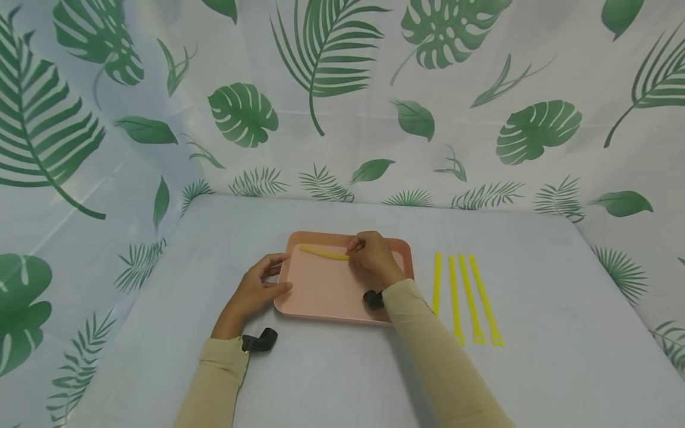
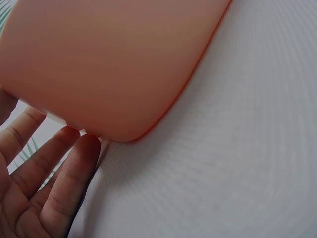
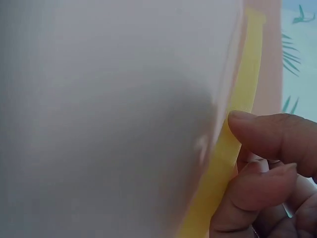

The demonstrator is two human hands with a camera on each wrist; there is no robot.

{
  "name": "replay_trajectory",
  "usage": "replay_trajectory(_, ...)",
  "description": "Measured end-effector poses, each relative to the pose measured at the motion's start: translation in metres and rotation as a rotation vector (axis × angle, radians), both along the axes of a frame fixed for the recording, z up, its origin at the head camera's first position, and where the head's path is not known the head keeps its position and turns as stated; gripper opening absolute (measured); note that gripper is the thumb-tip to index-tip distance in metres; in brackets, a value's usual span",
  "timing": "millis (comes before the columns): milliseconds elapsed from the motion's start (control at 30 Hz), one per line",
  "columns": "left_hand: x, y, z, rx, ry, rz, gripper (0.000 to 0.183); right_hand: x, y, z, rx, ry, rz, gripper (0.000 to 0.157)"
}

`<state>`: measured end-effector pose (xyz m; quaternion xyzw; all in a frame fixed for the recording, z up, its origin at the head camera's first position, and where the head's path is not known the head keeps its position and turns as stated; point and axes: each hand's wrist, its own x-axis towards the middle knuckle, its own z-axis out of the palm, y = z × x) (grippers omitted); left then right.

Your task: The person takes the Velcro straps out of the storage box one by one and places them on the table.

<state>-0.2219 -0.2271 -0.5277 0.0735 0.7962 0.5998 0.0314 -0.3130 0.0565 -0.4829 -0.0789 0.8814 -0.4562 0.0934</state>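
A pink tray [image 1: 321,300] lies on the table. My left hand [image 1: 259,285] is at its left side, its thumb over the rim. In the left wrist view, extended fingers [image 2: 69,183] touch the tray's edge [image 2: 119,131] from outside. Inside the tray, my right hand [image 1: 371,255] pinches one end of a yellow cable tie [image 1: 323,254], a flat strap that stretches left along the far wall. The right wrist view shows the thumb [image 3: 267,131] against the strap [image 3: 242,89], other fingers curled beside it. Where the fingertips meet behind the strap is hidden.
Several more yellow cable ties [image 1: 471,297] lie side by side to the right of the tray, slotted ends toward me. My right forearm [image 1: 433,345] partly covers the nearest one. A leaf-print curtain [image 1: 342,142] stands behind the white table [image 1: 332,380].
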Motion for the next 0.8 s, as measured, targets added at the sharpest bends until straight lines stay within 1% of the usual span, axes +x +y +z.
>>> replay_trajectory(100,0.000,0.000,0.000,0.000,-0.003,0.002,0.065,0.002,0.003,0.005,-0.022,-0.005,0.012,0.017)
replay_trajectory(167,0.000,0.000,-0.001,0.000,-0.007,0.003,0.065,0.003,0.005,0.008,-0.035,-0.025,0.019,0.016)
replay_trajectory(267,-0.001,0.000,-0.001,-0.004,-0.009,0.004,0.066,0.003,0.008,0.013,-0.034,-0.023,0.053,0.012)
replay_trajectory(433,-0.002,-0.001,-0.001,-0.010,-0.004,0.003,0.066,0.005,0.012,0.021,-0.064,-0.005,0.124,0.015)
replay_trajectory(533,-0.002,-0.001,-0.001,-0.009,-0.008,0.003,0.066,0.009,0.015,0.028,-0.095,-0.018,0.144,0.017)
replay_trajectory(600,-0.002,-0.001,-0.001,-0.009,-0.012,0.003,0.066,0.011,0.016,0.031,-0.099,-0.010,0.152,0.019)
replay_trajectory(700,-0.001,-0.001,-0.001,-0.006,-0.013,0.001,0.066,0.013,0.019,0.036,-0.081,-0.002,0.150,0.020)
replay_trajectory(800,-0.001,0.000,0.000,-0.004,-0.010,0.002,0.066,0.015,0.022,0.041,0.010,0.019,0.120,0.019)
